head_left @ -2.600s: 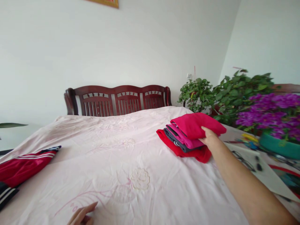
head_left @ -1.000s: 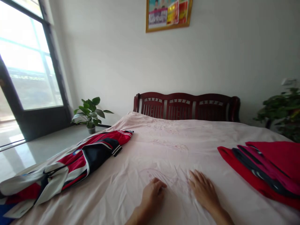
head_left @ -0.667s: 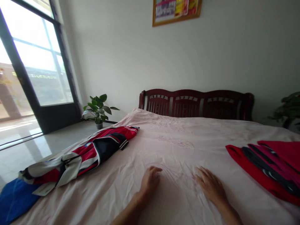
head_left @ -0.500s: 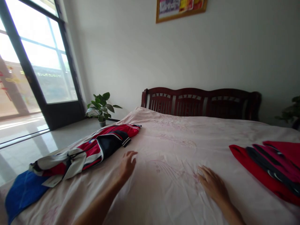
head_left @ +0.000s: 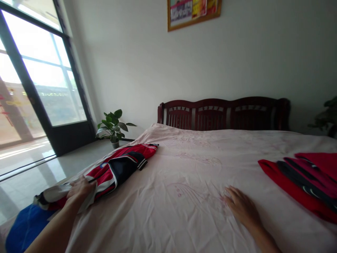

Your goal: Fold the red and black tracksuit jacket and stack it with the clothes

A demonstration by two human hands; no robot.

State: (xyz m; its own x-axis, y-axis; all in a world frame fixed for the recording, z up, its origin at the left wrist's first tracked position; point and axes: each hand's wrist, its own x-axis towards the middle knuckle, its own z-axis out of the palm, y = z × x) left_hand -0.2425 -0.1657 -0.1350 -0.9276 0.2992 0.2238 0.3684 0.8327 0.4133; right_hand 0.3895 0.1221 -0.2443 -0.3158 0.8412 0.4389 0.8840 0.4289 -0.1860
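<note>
Bedroom scene seen from above the near edge of a wide bed covered by a pale pink, lightly creased sheet (head_left: 184, 196) with faint embroidered floral outlines. Behind it stands a dark red wooden headboard (head_left: 223, 114) of three slatted panels. One small green potted plant (head_left: 113, 123) sits on the glossy tiled floor at the left, beside a tall dark-framed glass door (head_left: 39, 88); foliage of a second plant (head_left: 326, 116) shows at the right edge. One gold-framed picture (head_left: 194, 12) hangs on the plain white wall.

Left hand (head_left: 80, 188): fingers laid over and seemingly closing on the white part of a crumpled red, navy and white striped sports jacket (head_left: 116, 168), which lies along the left side of the bed; whether the cloth is truly gripped cannot be told. A flat blue fabric piece (head_left: 23, 228) lies just beside the jacket's near end, at the bed's corner.

Right hand (head_left: 242, 207): released, palm down, fingers spread flat on the bare sheet, holding nothing.

At the right side, well apart from the jacket, one stack of folded garments (head_left: 302, 179): about four soft layers, red at the bottom, then dark grey, magenta and red, their edges stepped. Nothing lies between the two hands
</note>
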